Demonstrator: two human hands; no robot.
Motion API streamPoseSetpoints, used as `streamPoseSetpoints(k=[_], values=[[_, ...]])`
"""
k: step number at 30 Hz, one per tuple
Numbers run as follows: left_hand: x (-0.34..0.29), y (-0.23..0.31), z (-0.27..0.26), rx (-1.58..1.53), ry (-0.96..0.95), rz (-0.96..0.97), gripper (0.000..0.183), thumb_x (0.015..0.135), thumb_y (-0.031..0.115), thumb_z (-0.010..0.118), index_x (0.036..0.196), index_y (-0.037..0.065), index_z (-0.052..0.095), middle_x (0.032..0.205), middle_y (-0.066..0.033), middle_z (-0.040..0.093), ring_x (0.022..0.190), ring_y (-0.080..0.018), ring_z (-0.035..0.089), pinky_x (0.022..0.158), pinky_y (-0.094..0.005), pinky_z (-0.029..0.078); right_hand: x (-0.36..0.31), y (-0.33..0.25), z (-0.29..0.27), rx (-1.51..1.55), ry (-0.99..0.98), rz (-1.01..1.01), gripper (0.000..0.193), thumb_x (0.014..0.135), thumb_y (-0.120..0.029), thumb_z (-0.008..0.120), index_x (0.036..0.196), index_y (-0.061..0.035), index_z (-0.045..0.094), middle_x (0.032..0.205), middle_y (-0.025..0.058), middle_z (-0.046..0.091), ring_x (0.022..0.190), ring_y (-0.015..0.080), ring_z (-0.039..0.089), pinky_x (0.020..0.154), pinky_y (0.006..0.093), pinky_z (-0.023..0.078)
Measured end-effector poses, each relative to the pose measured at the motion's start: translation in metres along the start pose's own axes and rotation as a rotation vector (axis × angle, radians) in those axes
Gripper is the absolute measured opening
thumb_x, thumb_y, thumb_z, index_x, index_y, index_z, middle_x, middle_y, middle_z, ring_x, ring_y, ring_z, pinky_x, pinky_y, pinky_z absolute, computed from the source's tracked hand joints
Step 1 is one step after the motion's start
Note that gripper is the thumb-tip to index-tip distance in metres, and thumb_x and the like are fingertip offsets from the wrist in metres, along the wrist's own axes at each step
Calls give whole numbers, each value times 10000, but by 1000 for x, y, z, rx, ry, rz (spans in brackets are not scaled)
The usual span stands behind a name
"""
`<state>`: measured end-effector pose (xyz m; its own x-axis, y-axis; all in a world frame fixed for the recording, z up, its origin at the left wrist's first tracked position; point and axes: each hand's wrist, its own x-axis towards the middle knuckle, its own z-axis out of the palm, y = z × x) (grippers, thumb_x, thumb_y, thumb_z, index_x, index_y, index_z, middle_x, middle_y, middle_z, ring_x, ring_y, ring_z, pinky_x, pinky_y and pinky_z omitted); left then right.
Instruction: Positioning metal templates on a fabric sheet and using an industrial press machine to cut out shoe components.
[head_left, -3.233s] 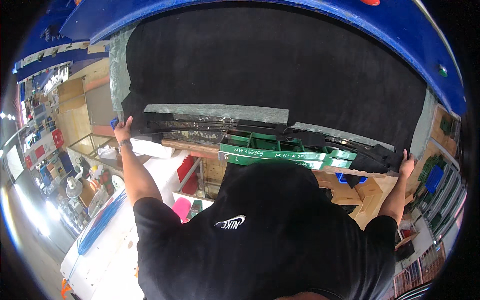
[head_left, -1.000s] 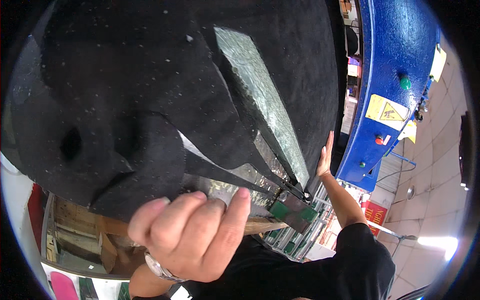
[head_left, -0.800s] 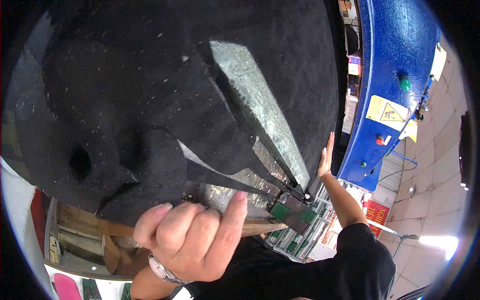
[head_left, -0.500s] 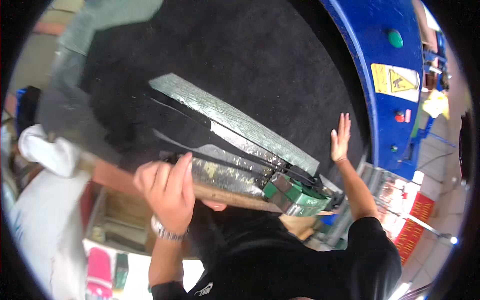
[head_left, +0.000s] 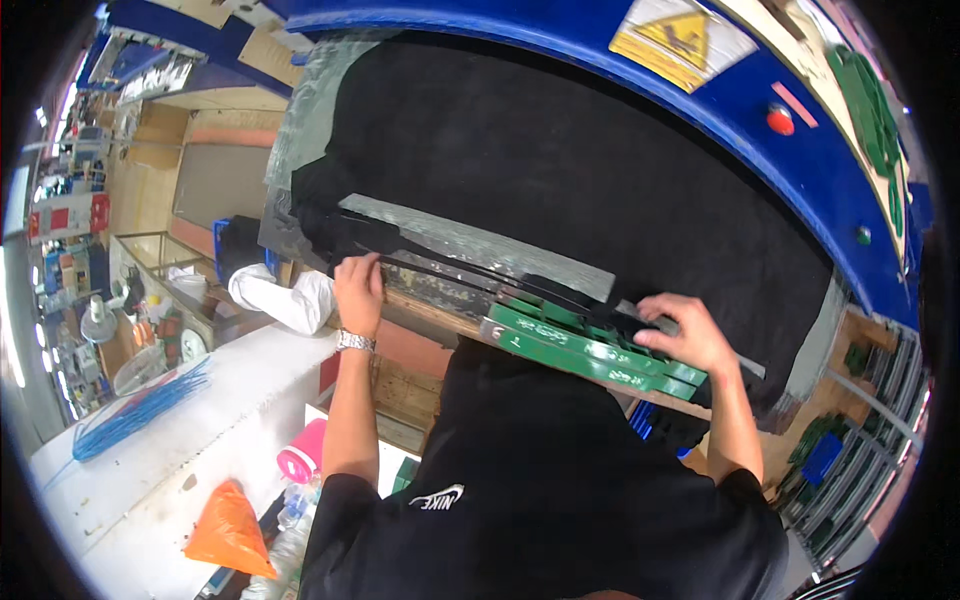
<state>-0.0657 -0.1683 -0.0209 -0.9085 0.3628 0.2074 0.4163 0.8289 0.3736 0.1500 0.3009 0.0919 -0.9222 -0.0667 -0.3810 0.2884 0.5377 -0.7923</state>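
A large black sheet [head_left: 560, 150] covers most of the grey-green board, which shows through a long cut-out gap [head_left: 490, 248]. At the near edge of this gap, my left hand [head_left: 358, 298] has its fingers closed on the left end of a thin black strip [head_left: 450, 276]. My right hand [head_left: 697, 337] bends over the right end of a long green cutting die [head_left: 590, 346], thumb and fingers around dark material that looks like the strip's other end. Its fingertips are partly hidden in the dark. The die lies along the board's front edge, against my body.
A blue machine beam [head_left: 560, 55] with a warning label and a red button [head_left: 780, 121] arches along the far side. At left are a white cloth [head_left: 285, 300] and a white table [head_left: 120, 500] bearing blue strands [head_left: 140, 410]. An orange bag [head_left: 232, 530] lies lower left.
My right hand has come from lying flat on the sheet at the right to the die, its fingers now bent. The view has turned, and the die sits nearly level along the front edge.
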Motion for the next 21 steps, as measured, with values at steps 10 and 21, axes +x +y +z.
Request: streamPoseSetpoints(k=[10,21], values=[[52,37,-9,32,21,32,133,877,139,705,1005,110,724,996,-88,667,950,-320,626,831,-421,512,-25,32,40,145,-122,23,185,895,-130,697,1039,-16,717,907,119,644,861,277,649,754,380,503],[141,-81,-19,393,144,-277,633,858,507,711,1334,108,588,1249,-244,608,1147,-437,576,989,-500,470,-9,-43,-19,69,-76,-146,145,836,-63,727,932,42,704,772,120,560,699,243,581,621,355,453]])
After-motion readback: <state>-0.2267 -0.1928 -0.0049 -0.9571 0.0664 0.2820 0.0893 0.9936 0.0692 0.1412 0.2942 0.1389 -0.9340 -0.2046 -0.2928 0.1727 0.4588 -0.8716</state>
